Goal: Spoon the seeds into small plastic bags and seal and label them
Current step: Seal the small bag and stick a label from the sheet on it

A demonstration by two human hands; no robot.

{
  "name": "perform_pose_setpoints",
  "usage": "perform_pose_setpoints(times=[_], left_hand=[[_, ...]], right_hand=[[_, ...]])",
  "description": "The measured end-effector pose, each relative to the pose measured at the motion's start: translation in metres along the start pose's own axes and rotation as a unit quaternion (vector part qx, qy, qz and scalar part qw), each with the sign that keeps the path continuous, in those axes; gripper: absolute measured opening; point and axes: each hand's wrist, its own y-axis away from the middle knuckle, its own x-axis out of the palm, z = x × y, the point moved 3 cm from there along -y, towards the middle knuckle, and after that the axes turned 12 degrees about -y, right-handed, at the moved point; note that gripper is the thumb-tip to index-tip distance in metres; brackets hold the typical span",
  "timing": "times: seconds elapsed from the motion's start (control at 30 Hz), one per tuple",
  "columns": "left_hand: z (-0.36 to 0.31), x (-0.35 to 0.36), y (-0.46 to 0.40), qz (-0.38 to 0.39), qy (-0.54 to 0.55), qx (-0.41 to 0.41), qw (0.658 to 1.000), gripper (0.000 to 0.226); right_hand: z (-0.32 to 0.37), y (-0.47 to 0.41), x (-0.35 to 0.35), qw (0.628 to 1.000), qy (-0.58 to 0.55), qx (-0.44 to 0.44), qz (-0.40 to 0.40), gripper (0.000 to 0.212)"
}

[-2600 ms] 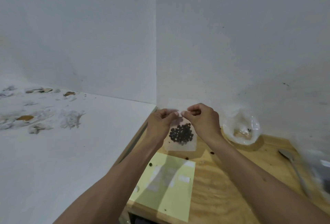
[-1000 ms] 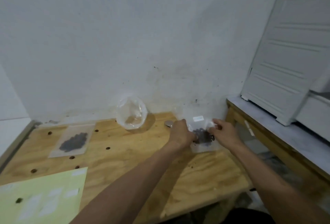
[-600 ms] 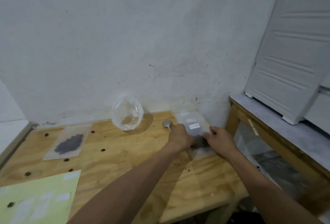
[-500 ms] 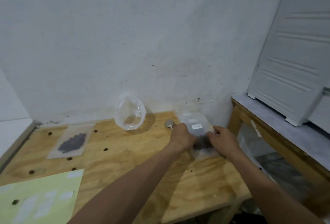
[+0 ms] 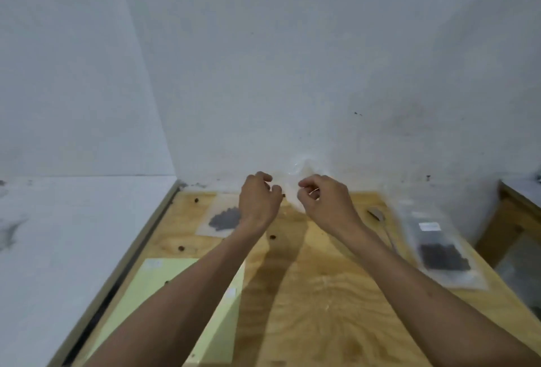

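Between the left hand [image 5: 257, 200] & right hand [image 5: 325, 200] sits a clear bag [image 5: 289, 188], both w/ fingers curled at its rim, actual pinch too blurry to confirm; prob super light, floppy & slippery, so grab the top edges.

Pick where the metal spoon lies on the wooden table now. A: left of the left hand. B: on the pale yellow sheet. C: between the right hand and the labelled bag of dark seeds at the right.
C: the metal spoon lies on the wooden table between the right hand and the labelled clear plastic bag of dark seeds.
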Motion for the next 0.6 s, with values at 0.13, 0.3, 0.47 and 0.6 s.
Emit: perform_pose_setpoints(times=[0.13,0.3,0.47,0.6], left_hand=[[0.079,-0.034,-0.016,0.061,-0.18,-0.088,0.978,0.041],[0.13,-0.051,-0.016,0.127,-0.13,-0.133,0.974,0.014],[0.155,-0.049,-0.022,0.098,0.039,-0.208,0.972,0.047],[0.166,-0.052,-0.028,0.102,0.168,-0.249,0.948,0.048]], right_hand=[[0.006,-0.008,0.086,0.989,0.053,0.068,0.124,0.024],[0.004,-0.013,0.153,0.976,0.048,0.17,0.129,0.033],[-0.01,-0.032,0.177,0.943,-0.087,0.315,0.065,0.013],[-0.022,-0.037,0.179,0.921,-0.176,0.346,0.036,0.011]])
